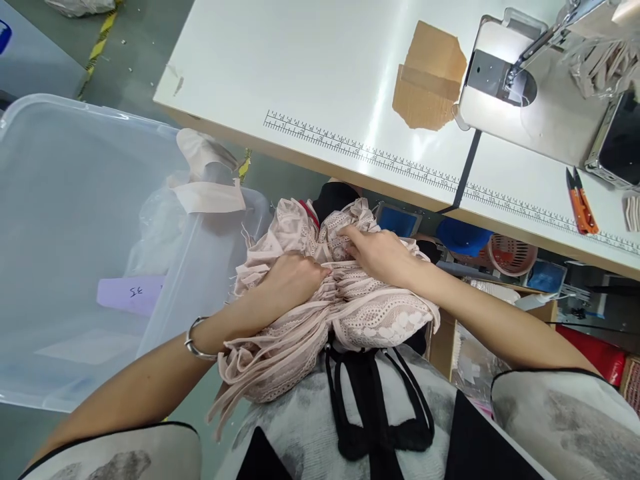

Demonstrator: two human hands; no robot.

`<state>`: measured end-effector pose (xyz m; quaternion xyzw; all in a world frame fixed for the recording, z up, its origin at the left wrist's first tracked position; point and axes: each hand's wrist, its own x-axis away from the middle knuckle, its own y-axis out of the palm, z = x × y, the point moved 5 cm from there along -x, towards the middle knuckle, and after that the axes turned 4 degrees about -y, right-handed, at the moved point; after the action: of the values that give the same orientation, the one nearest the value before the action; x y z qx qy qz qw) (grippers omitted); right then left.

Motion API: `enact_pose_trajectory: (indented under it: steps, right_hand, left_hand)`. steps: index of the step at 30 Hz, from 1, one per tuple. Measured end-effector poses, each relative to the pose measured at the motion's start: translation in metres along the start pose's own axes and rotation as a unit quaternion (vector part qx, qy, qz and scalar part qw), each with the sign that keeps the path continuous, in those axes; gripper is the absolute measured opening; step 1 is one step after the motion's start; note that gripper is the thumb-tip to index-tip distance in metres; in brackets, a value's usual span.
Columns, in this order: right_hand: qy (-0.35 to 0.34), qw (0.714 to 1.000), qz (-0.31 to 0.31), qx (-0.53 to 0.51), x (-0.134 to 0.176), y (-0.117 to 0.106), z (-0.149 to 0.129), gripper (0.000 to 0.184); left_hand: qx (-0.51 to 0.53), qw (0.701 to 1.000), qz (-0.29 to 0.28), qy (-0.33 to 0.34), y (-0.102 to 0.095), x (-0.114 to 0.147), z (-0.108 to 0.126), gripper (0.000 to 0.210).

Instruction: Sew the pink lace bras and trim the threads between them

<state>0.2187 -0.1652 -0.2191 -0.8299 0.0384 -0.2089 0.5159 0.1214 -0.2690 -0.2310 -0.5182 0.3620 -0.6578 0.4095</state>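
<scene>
A thick stack of pale pink lace bras (385, 317) lies across my lap, their cups nested and straps hanging off the left side. My left hand (299, 279) is closed on the middle of the stack, fingers curled into the lace. Over the upper right cups rests my right hand (377, 252), its thumb and fingers bent around the edge of a bra. Fingertips of both hands are partly hidden by the fabric.
At left stands a clear plastic bin (165, 313) with a purple card (131, 295) inside and beige fabric pieces (210, 193) over its rim. Ahead, the white table (300, 60) carries a sewing machine (505, 80), cardboard (430, 77) and orange-handled snips (581, 203).
</scene>
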Motion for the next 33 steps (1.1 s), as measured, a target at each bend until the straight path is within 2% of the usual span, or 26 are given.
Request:
enact_pose_trajectory:
  steps: [2, 3, 5, 6, 9, 11, 15, 19, 21, 23, 26, 28, 30, 33]
  right_hand:
    - [-0.018, 0.997, -0.023, 0.067, -0.006, 0.0, -0.007, 0.034]
    - [-0.026, 0.995, -0.03, 0.087, -0.009, 0.0, -0.009, 0.034]
    - [-0.043, 0.992, -0.026, 0.112, -0.014, 0.0, -0.012, 0.033]
    - [-0.061, 0.991, -0.014, 0.117, -0.016, -0.001, -0.014, 0.032]
    - [-0.133, 0.986, 0.034, 0.094, -0.015, -0.002, -0.017, 0.022]
    - [-0.148, 0.987, 0.027, 0.054, -0.012, 0.0, -0.015, 0.017]
    - [-0.083, 0.995, -0.045, -0.014, -0.01, 0.006, -0.007, 0.019]
    - [0.026, 0.996, -0.043, -0.067, -0.017, 0.002, 0.003, 0.025]
    - [0.033, 0.993, -0.064, -0.093, -0.023, 0.004, 0.004, 0.02]
    - [0.012, 0.99, -0.073, -0.12, -0.027, 0.006, 0.003, 0.015]
    - [0.029, 0.979, -0.027, -0.199, -0.028, 0.005, 0.01, 0.009]
    - [0.057, 0.961, -0.019, -0.271, -0.027, 0.007, 0.016, 0.009]
    - [0.067, 0.945, -0.037, -0.318, -0.025, 0.01, 0.019, 0.012]
    - [0.08, 0.941, -0.043, -0.326, -0.024, 0.013, 0.022, 0.022]
  left_hand:
    - [-0.014, 0.996, -0.049, -0.067, 0.003, 0.001, -0.004, 0.041]
    - [-0.015, 0.994, -0.056, -0.089, 0.002, 0.0, -0.007, 0.037]
    - [-0.009, 0.991, -0.043, -0.123, -0.002, -0.002, -0.016, 0.031]
    - [0.004, 0.99, -0.032, -0.135, -0.004, -0.004, -0.021, 0.034]
    - [0.08, 0.989, -0.015, -0.127, -0.004, -0.013, -0.034, 0.045]
    - [0.124, 0.988, -0.001, -0.094, -0.003, -0.02, -0.037, 0.044]
    - [0.138, 0.986, 0.031, -0.093, 0.0, -0.028, -0.04, 0.032]
    - [0.219, 0.972, 0.052, -0.071, -0.002, -0.029, -0.038, 0.015]
    - [0.288, 0.953, 0.035, -0.081, -0.001, -0.03, -0.04, 0.008]
    - [0.36, 0.927, 0.015, -0.101, 0.001, -0.031, -0.043, 0.008]
    - [0.472, 0.877, -0.015, -0.092, 0.005, -0.034, -0.043, 0.015]
    - [0.536, 0.839, -0.039, -0.084, 0.008, -0.036, -0.041, 0.019]
    - [0.576, 0.811, -0.044, -0.093, 0.011, -0.037, -0.041, 0.023]
    - [0.601, 0.791, -0.037, -0.11, 0.013, -0.039, -0.04, 0.028]
